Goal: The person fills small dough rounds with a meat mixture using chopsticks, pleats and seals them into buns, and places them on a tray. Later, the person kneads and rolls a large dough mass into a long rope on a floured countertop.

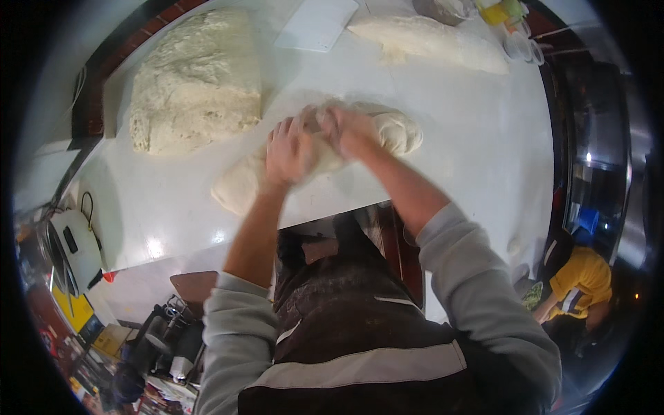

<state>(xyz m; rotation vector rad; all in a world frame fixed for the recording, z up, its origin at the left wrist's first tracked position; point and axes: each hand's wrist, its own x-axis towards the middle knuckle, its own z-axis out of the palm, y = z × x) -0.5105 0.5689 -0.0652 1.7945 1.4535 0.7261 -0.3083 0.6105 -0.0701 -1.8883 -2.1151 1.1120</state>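
Observation:
A long roll of pale dough (239, 182) lies slantwise near the front edge of the white worktop (467, 155). Both hands are on its middle, blurred by motion. My left hand (290, 153) presses on the dough with its fingers curled over the top. Just to its right, my right hand (348, 129) bears on the same roll, its fingers close to the left ones. The roll's right end (398, 132) shows folds. A large, rough slab of dough (199, 88) lies at the upper left. Another long piece of dough (430, 41) lies at the far side.
A white plastic board (316, 23) lies at the far edge. Clear plastic tubs (521, 46) and a bowl (446, 9) stand at the upper right. A white appliance (78, 249) sits at the left corner. A person in a yellow top (581, 282) is at the lower right.

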